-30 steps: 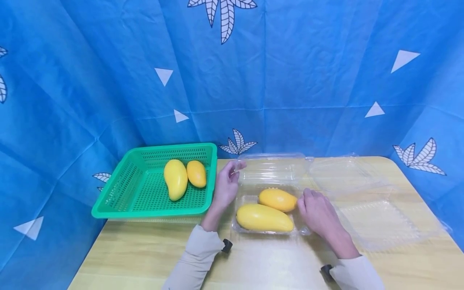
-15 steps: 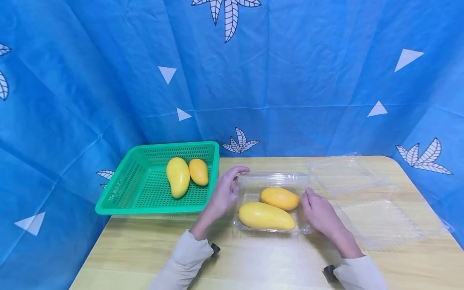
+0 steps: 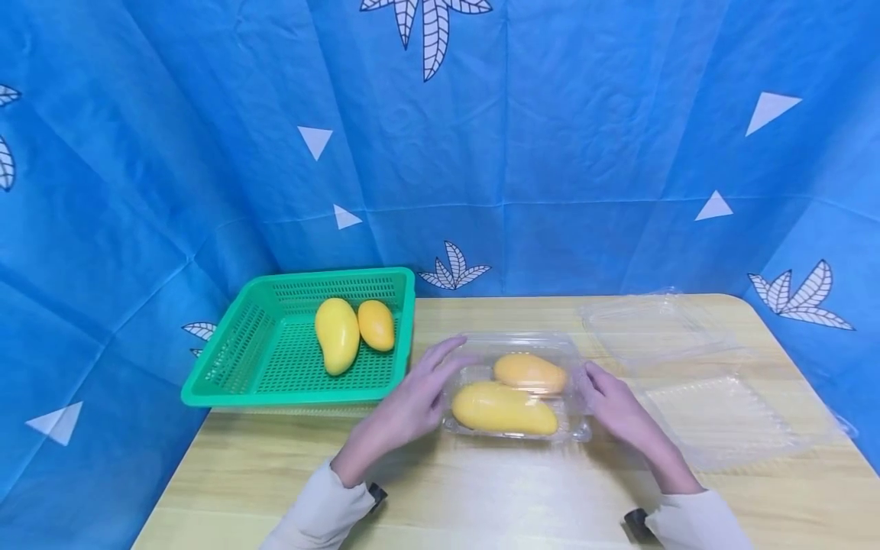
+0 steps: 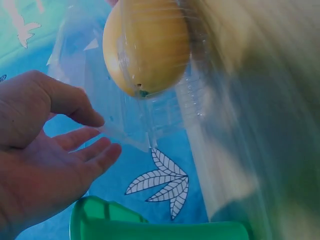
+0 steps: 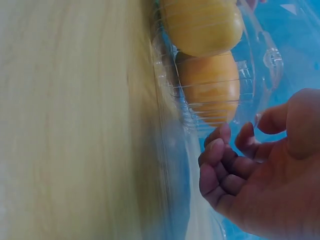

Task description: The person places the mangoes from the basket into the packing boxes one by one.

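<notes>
A clear plastic clamshell container (image 3: 505, 437) lies on the table with two yellow mangoes inside, a long one (image 3: 504, 409) at the front and a rounder one (image 3: 529, 373) behind it. Its hinged lid (image 4: 127, 136) slants down over the mangoes. My left hand (image 3: 412, 393) is at the container's left side, the lid's edge between its thumb and fingers in the left wrist view. At the right side, my right hand (image 3: 619, 405) holds the container's edge with curled fingers (image 5: 212, 152) and thumb.
A green plastic basket (image 3: 289, 399) stands at the left with two more mangoes, a long one (image 3: 338, 336) and a rounder one (image 3: 376, 325). Another clear clamshell (image 3: 722, 416) lies spread on the table (image 3: 522, 504) at the right. A blue curtain (image 3: 550, 153) hangs behind.
The lid has swung forward and down from upright over the two mangoes. My left hand has come forward with it, while my right hand has stayed by the container's right side.
</notes>
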